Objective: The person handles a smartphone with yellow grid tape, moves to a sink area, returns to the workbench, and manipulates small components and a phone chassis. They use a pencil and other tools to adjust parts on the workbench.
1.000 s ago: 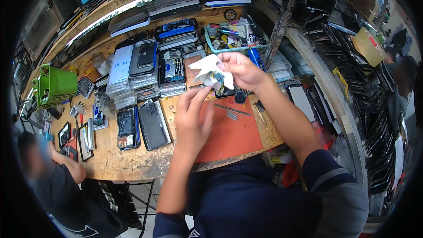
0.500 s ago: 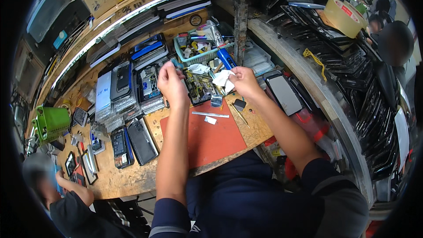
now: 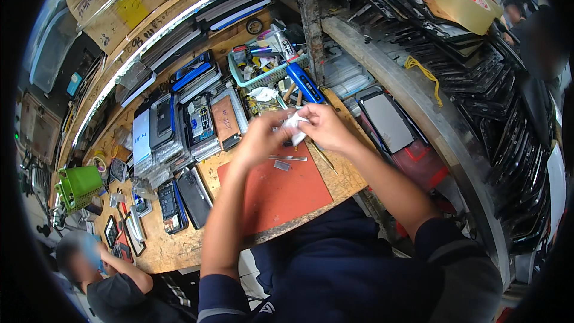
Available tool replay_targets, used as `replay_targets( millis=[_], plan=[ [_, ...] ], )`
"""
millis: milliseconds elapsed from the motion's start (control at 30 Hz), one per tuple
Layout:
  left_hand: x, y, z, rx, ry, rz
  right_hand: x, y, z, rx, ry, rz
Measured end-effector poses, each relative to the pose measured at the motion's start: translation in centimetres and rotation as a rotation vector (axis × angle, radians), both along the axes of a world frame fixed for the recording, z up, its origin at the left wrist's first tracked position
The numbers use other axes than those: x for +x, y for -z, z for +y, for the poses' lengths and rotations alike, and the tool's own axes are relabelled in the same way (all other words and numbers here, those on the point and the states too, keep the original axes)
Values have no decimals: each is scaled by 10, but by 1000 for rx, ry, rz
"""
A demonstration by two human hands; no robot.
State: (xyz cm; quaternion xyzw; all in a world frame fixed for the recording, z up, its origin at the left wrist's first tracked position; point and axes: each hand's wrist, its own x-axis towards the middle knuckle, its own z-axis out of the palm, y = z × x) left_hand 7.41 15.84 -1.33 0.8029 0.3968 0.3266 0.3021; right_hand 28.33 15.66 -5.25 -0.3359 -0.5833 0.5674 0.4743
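Note:
Over the far edge of a red mat (image 3: 287,200), my two hands have come together. My right hand (image 3: 326,128) pinches a crumpled white tissue (image 3: 294,130). On the tissue's left side is my left hand (image 3: 263,137), slightly blurred, its fingers curled in. Whatever those fingers hold is mostly hidden, though a bit of teal shows just above them. Below the hands a thin metal strip (image 3: 288,158) and a small grey rectangular piece (image 3: 281,166) lie on the mat. A slim pointed tool (image 3: 324,158) rests on the wood to the right.
Stacked phone parts (image 3: 161,125) stand at the left, near two dark phone bodies (image 3: 173,203). Behind my hands are a teal basket (image 3: 269,76) of small items and a blue tube (image 3: 305,84). A wooden post (image 3: 311,30) rises there. Another person (image 3: 119,263) sits at lower left.
My left hand has moved right and down, bringing it to the tissue in my right hand. The right hand has shifted slightly left and nearer. My view has tilted a little.

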Motion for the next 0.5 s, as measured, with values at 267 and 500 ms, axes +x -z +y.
replay_targets(
  millis=[267,500],
  plan=[
    [-62,31,-46,-222,-691,-571,-66,-23,103,531,234,-826],
    [-91,28,-76,-182,-632,-538,-93,-25,76,822,364,-935]
  ],
)
